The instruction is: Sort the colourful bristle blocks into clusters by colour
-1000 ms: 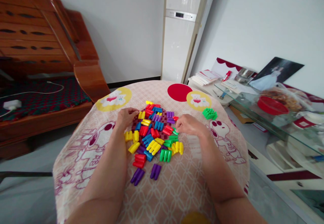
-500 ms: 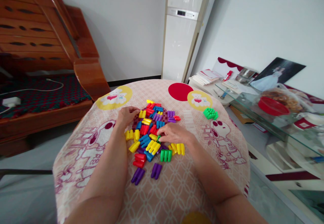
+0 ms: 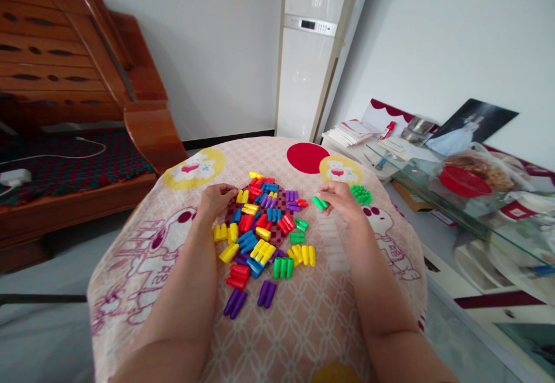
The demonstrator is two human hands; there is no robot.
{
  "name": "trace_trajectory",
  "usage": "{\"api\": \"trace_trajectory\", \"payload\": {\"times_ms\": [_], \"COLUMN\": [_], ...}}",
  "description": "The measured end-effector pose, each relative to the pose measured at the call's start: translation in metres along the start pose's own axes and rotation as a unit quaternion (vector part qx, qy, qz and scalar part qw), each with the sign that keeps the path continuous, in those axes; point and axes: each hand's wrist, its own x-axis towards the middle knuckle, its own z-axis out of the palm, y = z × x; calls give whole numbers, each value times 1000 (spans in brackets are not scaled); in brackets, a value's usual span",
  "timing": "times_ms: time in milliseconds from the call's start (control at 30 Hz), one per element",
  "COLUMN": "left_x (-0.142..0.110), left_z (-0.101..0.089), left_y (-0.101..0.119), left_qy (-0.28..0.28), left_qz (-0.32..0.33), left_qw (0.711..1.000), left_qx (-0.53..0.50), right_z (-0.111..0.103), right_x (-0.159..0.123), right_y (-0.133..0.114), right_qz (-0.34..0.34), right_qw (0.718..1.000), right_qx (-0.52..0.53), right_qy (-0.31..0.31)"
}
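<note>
My right hand (image 3: pixel 340 198) pinches a green plastic piece of joined rounded tubes (image 3: pixel 319 203) between thumb and fingers, right of the pile. Just beyond that hand lies a cluster of green pieces (image 3: pixel 361 194). At the pile's left edge, my left hand (image 3: pixel 217 199) rests with loosely bent fingers, beside a yellow piece (image 3: pixel 242 197); nothing shows in its grasp. Red (image 3: pixel 286 225), blue (image 3: pixel 247 241), yellow (image 3: pixel 262 251) and purple (image 3: pixel 267 294) pieces lie mixed between my forearms. Several green pieces (image 3: pixel 283 267) are on the pile's right side.
A patterned cloth (image 3: pixel 299 331) covers the round table. To the right, a glass shelf (image 3: pixel 416 195) holds a red bowl (image 3: pixel 466 181), papers and a photo. A wooden bench (image 3: pixel 147 123) stands at the left, and a white air conditioner (image 3: pixel 303 77) behind the table.
My right hand has moved from the pile rightward and away from me, carrying a green piece. Red and green pieces formerly under it now show. My left hand stays put.
</note>
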Motion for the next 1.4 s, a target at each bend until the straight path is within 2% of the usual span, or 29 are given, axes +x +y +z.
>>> {"api": "trace_trajectory", "payload": {"times_ms": [100,167,233,300,400,467,533,600,733,800,867,967,1133,1200,1300,1400], "left_x": [0,-1,-1,-1,-2,-2,-3,-3,-5,-5,-5,-5,-3,-2,-1,-2], "left_z": [0,0,0,-1,-1,-1,-1,-2,-2,-2,-2,-1,-1,0,0,-1], "left_y": [1,1,2,3,4,5,6,7,9,11,11,11,6,3,3,5], "left_qy": [-1,3,7,7,8,11,15,14,9,7,6,7,5,4,8,13], "left_qz": [4,9,9,9,8,11,14,14,15,12,7,1,0,5,12,11], "left_qw": [1000,1000,1000,1000,999,999,999,999,998,997,996,995,996,995,994,993], "left_qx": [3,12,23,29,30,34,43,49,64,79,90,96,93,98,108,117], "right_z": [-32,-42,-45,-45,-44,-43,-43,-45,-64,-76,-87,-94,-89,-85,-76,-67], "right_x": [0,0,-1,-3,-6,-8,-8,-8,-11,-15,-20,-26,-29,-27,-22,-16], "right_y": [12,19,22,25,27,28,28,26,20,18,17,16,16,18,24,27], "right_qz": [42,71,97,119,146,173,194,185,161,164,171,202,263,275,279,246], "right_qw": [986,956,933,931,936,927,915,917,941,939,934,929,911,903,883,877], "right_qx": [-149,-269,-333,-332,-317,-333,-353,-352,-269,-248,-253,-270,-316,-328,-374,-412], "right_qy": [62,91,100,90,42,8,4,32,126,170,187,155,16,-22,-48,-27]}}
